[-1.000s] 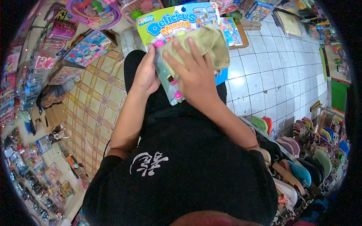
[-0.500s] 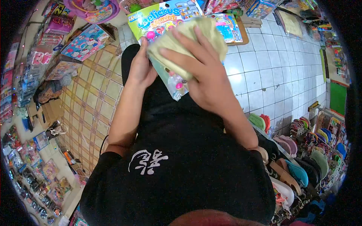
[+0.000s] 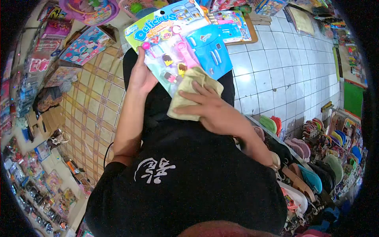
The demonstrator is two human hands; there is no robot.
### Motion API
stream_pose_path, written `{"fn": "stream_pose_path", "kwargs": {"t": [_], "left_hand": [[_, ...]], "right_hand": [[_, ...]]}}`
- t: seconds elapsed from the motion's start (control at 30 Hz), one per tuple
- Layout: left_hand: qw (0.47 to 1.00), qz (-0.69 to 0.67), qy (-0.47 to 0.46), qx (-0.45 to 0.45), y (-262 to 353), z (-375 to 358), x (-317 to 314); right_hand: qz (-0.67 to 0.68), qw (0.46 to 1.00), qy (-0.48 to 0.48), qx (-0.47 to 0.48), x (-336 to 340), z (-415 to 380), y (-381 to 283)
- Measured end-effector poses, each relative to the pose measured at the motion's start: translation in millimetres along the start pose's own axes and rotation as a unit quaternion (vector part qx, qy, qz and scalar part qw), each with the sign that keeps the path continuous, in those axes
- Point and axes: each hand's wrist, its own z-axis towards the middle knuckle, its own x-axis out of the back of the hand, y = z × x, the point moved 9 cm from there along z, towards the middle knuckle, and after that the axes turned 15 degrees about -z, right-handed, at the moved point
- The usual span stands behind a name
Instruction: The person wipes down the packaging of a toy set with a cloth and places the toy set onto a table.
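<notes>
your left hand holds the toy package by its left edge, the thumb laid over the front and the other fingers out of sight behind it. your right hand is on a pale green cloth, palm down, with the fingers a little spread over the folds; its thumb is hidden, so you cannot tell whether it pinches the cloth or only presses it. the cloth covers the package's lower corner, nearest your body.

the package is in front of you, above your dark trousers, and it tilts so its printed top edge points up and away. on its front you can see the word "delicious", a blue toy fridge on the right side, a pink piece beside that, small toy ice creams and a round pink ball close to your left thumb.

just beyond the package, to the right, another blue-and-green pack lies on a brown board. a purple basket is at the far left, with a picture box nearer you. rows of sandals are on your right, by the white tiled floor.
</notes>
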Motion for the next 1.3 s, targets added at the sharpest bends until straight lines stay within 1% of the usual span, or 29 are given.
{"fn": "stream_pose_path", "kwargs": {"t": [0.07,0.1,0.13,0.2,0.27,0.33,0.4,0.43,0.5,0.57,0.6,0.7,0.73,0.83,0.87,0.97,1.0,1.07,1.17,1.2,1.3], "left_hand": [[1.000,0.016,-0.010,-0.009,5.7,5.1,4.1],[0.999,0.024,-0.014,-0.015,9.4,6.2,6.0],[1.000,0.013,0.016,-0.006,13.4,6.8,9.6],[0.999,0.048,0.013,-0.022,33.8,8.5,9.4],[0.997,0.072,0.007,-0.018,51.4,8.7,10.7],[0.995,0.100,-0.009,-0.012,66.6,7.8,11.1],[0.993,0.114,-0.016,-0.015,70.6,6.9,15.1],[0.992,0.121,-0.021,-0.013,69.3,7.1,19.4],[0.993,0.095,-0.067,0.018,66.3,7.7,27.7],[0.991,0.071,-0.105,0.035,63.3,4.1,29.4],[0.991,0.131,-0.021,-0.020,63.1,-1.0,26.0],[0.993,0.101,-0.064,0.008,69.6,0.6,47.0],[0.992,0.120,-0.027,0.000,71.2,-1.2,53.1],[0.991,0.026,-0.118,0.055,73.9,3.2,69.0],[0.982,-0.021,-0.169,0.080,72.6,1.7,68.2],[0.988,0.014,-0.140,0.056,75.0,-2.4,66.5],[0.992,0.057,-0.108,0.036,76.8,-3.7,66.8],[0.989,0.061,-0.125,0.041,77.4,-4.5,66.2],[0.986,0.077,-0.137,0.049,76.0,-8.5,59.4],[0.986,0.083,-0.136,0.052,76.7,-10.3,58.0],[0.985,0.103,-0.129,0.039,78.4,-13.7,56.4]], "right_hand": [[0.152,0.987,0.031,0.032,31.9,-13.9,16.4],[0.227,0.971,0.047,0.048,47.3,-25.3,24.7],[0.281,0.956,0.077,-0.020,63.2,-42.5,42.6],[0.284,0.922,0.235,-0.122,92.5,-78.4,85.7],[0.284,0.848,0.376,-0.243,116.2,-106.1,112.9],[0.353,0.766,0.415,-0.343,119.3,-114.3,124.3],[0.385,0.702,0.469,-0.372,113.5,-104.8,141.7],[0.323,0.747,0.462,-0.351,109.7,-91.8,146.9],[0.193,0.821,0.439,-0.311,88.5,-66.8,150.6],[0.154,0.848,0.428,-0.271,81.1,-46.1,128.3],[0.134,0.862,0.420,-0.249,78.5,-37.8,119.0],[0.174,0.881,0.339,-0.281,59.6,-35.5,106.5],[0.192,0.880,0.287,-0.327,39.3,-40.6,114.9],[0.187,0.891,0.195,-0.366,-5.7,-56.4,128.0],[0.189,0.896,0.165,-0.367,-17.3,-60.7,130.1],[0.151,0.898,0.093,-0.403,-6.5,-67.8,123.9],[0.169,0.890,0.138,-0.400,5.0,-68.8,124.4],[0.205,0.869,0.225,-0.390,27.7,-66.3,125.2],[0.140,0.844,0.363,-0.368,82.2,-63.6,106.9],[0.115,0.830,0.424,-0.344,92.3,-61.9,102.0],[0.010,0.879,0.357,-0.317,91.5,-42.6,94.3]]}}
